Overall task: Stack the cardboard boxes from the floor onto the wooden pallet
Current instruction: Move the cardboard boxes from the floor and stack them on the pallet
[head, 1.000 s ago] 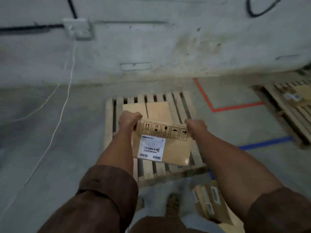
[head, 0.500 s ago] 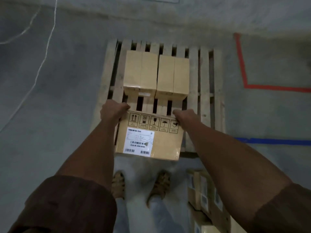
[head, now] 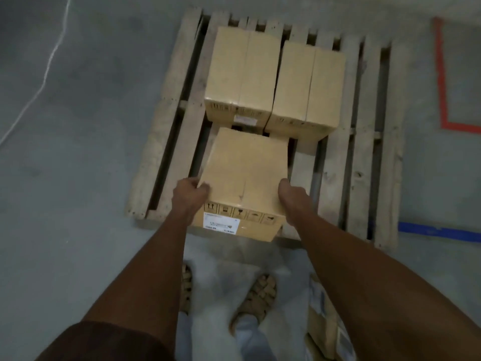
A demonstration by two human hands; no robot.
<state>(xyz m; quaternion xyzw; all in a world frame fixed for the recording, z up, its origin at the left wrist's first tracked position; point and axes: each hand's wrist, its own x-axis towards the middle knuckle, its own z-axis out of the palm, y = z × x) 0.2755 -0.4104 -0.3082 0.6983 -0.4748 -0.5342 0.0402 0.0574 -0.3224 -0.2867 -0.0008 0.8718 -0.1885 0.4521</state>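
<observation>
**Operator:** Since the earlier frame, we have carried the held box (head: pixel 246 175) forward over the wooden pallet (head: pixel 364 142) and tipped it flat, so its plain top now faces us and its far edge sits just short of the two stacked boxes (head: pixel 273 76).

**Checker:** Confirm the grip.

**Operator:** Our left hand (head: pixel 190 195) grips the near left corner, fingers curled round the edge. Our right hand (head: pixel 290 196) holds the near right side; its fingertips are hidden behind the box, so we judge them wrapped underneath.

**Checker:** Procedure for this step?

**Operator:** We recommend lowering the far edge first, sliding it flush against the rear pair, keeping it square to the slats, then withdrawing the fingers last.

**Checker:** Condition of the item?

**Operator:** Tan cardboard, centre seam on top, a row of handling symbols and a white shipping label (head: pixel 221 225) on the near face. More boxes (head: pixel 328 327) wait on the floor at our right.
</observation>
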